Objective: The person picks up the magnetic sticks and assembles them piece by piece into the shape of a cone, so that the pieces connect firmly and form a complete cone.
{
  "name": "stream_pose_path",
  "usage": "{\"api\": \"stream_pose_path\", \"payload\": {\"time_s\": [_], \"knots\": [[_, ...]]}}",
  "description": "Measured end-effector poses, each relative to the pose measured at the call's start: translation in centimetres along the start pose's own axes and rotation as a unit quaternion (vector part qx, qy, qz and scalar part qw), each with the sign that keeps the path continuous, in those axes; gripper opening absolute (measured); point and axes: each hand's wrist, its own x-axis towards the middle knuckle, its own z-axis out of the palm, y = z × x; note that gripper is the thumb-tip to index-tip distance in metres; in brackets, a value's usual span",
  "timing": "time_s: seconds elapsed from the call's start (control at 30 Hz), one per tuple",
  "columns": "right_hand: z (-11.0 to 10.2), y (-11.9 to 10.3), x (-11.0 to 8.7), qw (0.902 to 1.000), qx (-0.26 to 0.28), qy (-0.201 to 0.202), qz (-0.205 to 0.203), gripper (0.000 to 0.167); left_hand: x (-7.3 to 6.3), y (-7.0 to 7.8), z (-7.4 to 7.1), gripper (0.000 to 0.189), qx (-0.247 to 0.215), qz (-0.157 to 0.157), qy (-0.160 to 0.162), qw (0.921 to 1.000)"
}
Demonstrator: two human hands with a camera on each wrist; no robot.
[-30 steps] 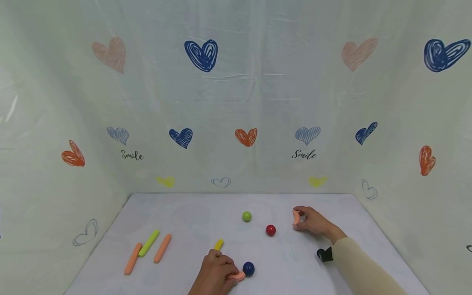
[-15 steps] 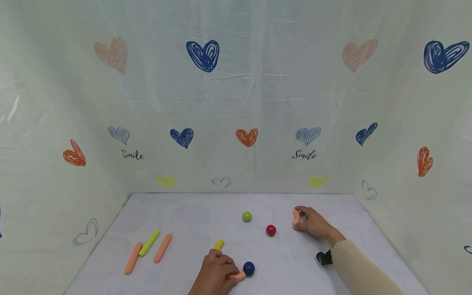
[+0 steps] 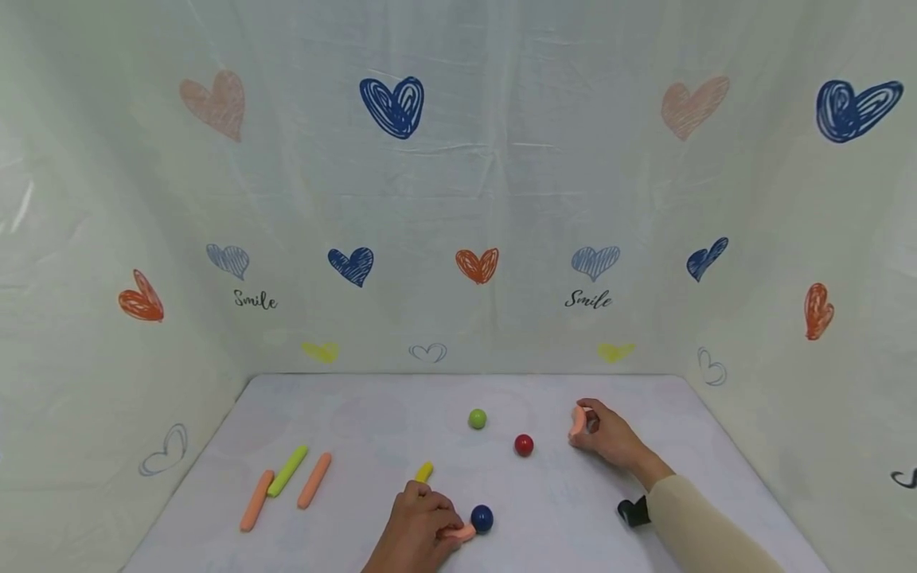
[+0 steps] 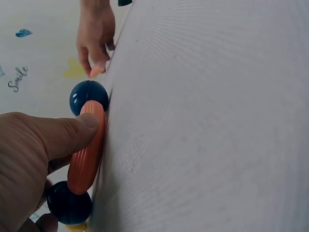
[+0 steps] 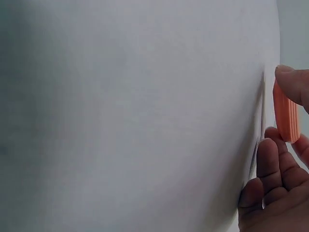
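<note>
My left hand (image 3: pixel 418 525) pinches a short orange ridged rod (image 4: pixel 88 150) low over the white table. One end of that rod meets a dark blue ball (image 3: pixel 482 519). The left wrist view shows a second dark ball (image 4: pixel 70 202) at the rod's other end, which the hand hides from the head view. A yellow rod (image 3: pixel 424 472) sticks out behind the left hand, its near end hidden. At the back right, my right hand (image 3: pixel 609 435) holds a short curved orange rod (image 3: pixel 577 422) between thumb and fingers; the right wrist view shows its ridges (image 5: pixel 287 113).
On the left lie two long orange rods (image 3: pixel 257 501) and a lime green rod (image 3: pixel 287 471). A green ball (image 3: pixel 477 419) and a red ball (image 3: pixel 524 445) sit mid-table. Dark objects (image 3: pixel 634 512) lie beside the right sleeve, partly covered. A heart-printed sheet (image 3: pixel 458 183) surrounds the table.
Both hands keep their grips and stay almost in place. The whole head view shifts slightly.
</note>
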Motion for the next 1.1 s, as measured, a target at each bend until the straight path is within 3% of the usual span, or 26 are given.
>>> {"api": "stream_pose_path", "payload": {"time_s": [0.23,0.37,0.5,0.7,0.93,1.1], "knots": [[0.5,-0.9,-1.5,0.9985,0.055,0.009,-0.006,0.075,0.1,0.2,-0.1,0.009,-0.002,-0.012,-0.009,0.9999],[1.3,-2.8,-2.9,0.9951,0.098,0.002,0.002,0.076,0.1,0.3,-0.3,0.009,-0.001,-0.019,-0.014,0.9997],[2.7,-4.8,-4.8,0.9921,0.123,-0.013,-0.021,0.077,0.1,0.4,-0.4,0.009,-0.004,-0.024,-0.018,0.9995],[5.5,-6.8,-7.0,0.9899,0.107,-0.063,-0.07,0.074,0.1,0.4,-0.4,0.008,-0.009,-0.019,-0.016,0.9997],[8.5,-7.7,-7.6,0.9884,0.082,-0.1,-0.08,0.073,0.1,0.6,-0.5,0.008,-0.008,-0.019,-0.018,0.9996],[9.4,-7.8,-7.7,0.9876,0.075,-0.111,-0.082,0.072,0.1,0.7,-0.4,0.008,-0.01,-0.013,-0.017,0.9997]]}}
